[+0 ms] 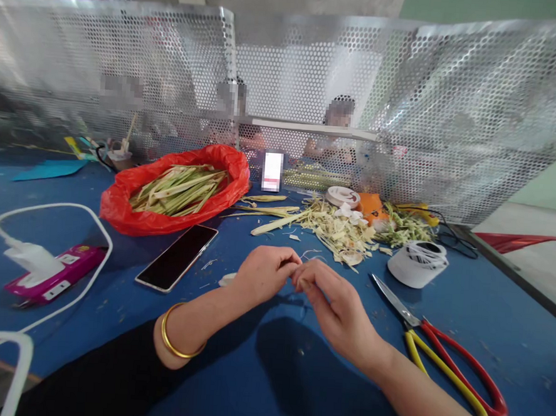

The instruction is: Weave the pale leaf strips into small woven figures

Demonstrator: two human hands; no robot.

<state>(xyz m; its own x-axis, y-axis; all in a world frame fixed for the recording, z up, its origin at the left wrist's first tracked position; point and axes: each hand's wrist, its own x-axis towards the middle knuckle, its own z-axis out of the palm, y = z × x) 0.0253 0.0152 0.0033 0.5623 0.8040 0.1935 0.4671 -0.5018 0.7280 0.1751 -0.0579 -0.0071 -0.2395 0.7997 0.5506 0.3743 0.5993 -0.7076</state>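
Over the middle of the blue table, my left hand and my right hand meet at the fingertips. Both are closed in a pinch. Whatever lies between the fingers is hidden or too fine to name. Thin pale strands show just beyond the fingertips. Partly behind my left wrist is a small whitish object. Pale plant scraps lie in a heap past my right hand, with a few long dried stalks to their left. Scissors with red and yellow handles rest right of my right hand.
A red plastic bag holds dried stalks. Left of my hands are a phone and a purple power strip with a white cable. A white roll stands at right. Perforated metal panels close off the back; people sit beyond.
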